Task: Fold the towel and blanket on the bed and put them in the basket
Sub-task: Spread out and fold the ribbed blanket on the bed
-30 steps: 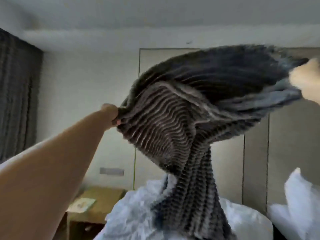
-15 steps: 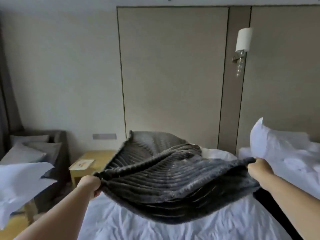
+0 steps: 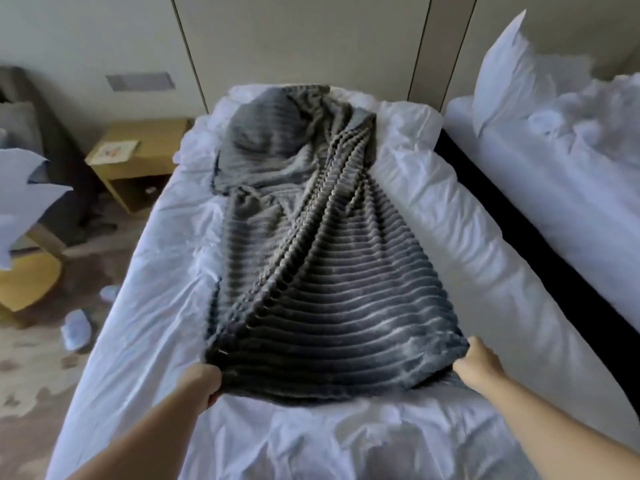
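Our left hand and right hand each pinch a near corner of the blanket, which lies lengthwise on the bed. We judge it soft, floppy and light, best held by its corners.

1 grey blanket is lying out; 2 beds are showing, near bed & far bed; 2 hands are gripping it, left hand & right hand; 1 pillow; 1 nightstand; 2 slippers.

Blanket dark grey, ribbed stripes; bed sheet white; nightstand yellow-tan wood; pillow white.
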`<action>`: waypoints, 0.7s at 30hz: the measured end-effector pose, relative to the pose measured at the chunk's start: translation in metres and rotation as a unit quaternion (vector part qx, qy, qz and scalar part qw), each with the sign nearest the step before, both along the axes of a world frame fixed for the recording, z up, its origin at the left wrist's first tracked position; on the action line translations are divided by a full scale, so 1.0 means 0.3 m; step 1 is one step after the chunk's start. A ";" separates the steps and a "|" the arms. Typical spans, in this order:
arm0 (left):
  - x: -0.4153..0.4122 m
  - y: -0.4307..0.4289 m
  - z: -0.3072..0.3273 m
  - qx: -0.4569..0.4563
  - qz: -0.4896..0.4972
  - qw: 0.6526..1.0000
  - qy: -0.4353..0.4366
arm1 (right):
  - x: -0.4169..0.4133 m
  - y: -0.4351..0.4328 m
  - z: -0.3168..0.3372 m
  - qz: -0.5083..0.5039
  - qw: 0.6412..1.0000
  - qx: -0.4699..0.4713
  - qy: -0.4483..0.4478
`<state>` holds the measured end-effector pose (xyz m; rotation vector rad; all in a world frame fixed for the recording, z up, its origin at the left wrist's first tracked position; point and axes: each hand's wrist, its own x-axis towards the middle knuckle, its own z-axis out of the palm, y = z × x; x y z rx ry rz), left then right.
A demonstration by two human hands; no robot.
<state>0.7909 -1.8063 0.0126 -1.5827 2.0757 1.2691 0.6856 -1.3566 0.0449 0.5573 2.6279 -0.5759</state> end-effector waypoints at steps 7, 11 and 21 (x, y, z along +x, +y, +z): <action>0.080 0.018 0.049 0.031 0.044 0.999 0.004 | 0.176 -0.031 0.044 0.030 0.995 0.001 -0.095; 0.135 -0.004 0.181 0.000 0.067 0.992 0.108 | 0.139 0.014 0.212 0.071 0.989 0.061 -0.118; 0.552 0.328 0.129 -0.044 0.043 0.997 0.040 | 0.394 0.290 0.215 0.211 0.965 0.039 0.148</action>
